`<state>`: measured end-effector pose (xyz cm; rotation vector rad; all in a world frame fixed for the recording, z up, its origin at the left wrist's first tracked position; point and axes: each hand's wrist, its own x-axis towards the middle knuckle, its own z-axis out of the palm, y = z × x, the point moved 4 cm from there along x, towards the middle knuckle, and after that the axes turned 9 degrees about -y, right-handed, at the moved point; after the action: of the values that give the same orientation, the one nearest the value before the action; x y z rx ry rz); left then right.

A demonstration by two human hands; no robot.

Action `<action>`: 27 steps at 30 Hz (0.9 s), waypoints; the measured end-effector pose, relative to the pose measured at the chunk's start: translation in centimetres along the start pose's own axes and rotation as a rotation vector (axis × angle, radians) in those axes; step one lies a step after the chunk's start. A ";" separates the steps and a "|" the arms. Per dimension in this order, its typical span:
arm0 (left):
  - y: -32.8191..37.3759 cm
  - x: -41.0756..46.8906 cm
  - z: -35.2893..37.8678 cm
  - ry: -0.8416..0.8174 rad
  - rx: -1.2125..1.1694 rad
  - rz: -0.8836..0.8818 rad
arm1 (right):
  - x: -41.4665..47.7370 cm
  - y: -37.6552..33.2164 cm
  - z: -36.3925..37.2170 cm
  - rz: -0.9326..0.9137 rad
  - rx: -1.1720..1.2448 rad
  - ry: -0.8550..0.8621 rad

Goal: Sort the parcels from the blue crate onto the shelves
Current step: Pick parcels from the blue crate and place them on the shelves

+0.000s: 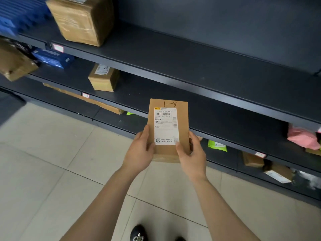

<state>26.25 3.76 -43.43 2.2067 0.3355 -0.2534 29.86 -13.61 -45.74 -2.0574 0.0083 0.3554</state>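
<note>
A flat brown cardboard parcel (180, 119) with a white shipping label and "1-8" handwritten at its top is held upright in front of the dark shelves (191, 73). My left hand (140, 152) grips its lower left edge, thumb on the front face. My right hand (192, 153) grips its lower right edge, thumb on the label's corner. The parcel hovers level with the middle shelf's front edge. A blue crate (15, 16) shows blurred at the top left, on the upper shelf.
Brown boxes sit on the upper shelf (81, 20) and middle shelf (104, 79), with a dark blue box (52, 57) at the left. Lower shelves hold a long flat carton (90, 101), green pouches (217, 146), a pink bag (302, 138) and small boxes (278, 173). Tiled floor lies below.
</note>
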 end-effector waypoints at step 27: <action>-21.2 35.1 -10.4 -0.052 0.053 0.006 | 36.0 -0.1 24.1 -0.235 -0.217 -0.258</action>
<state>53.06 29.76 -63.21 2.2488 0.2966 -0.3194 58.35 12.25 -65.71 -2.1810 -0.4428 0.4888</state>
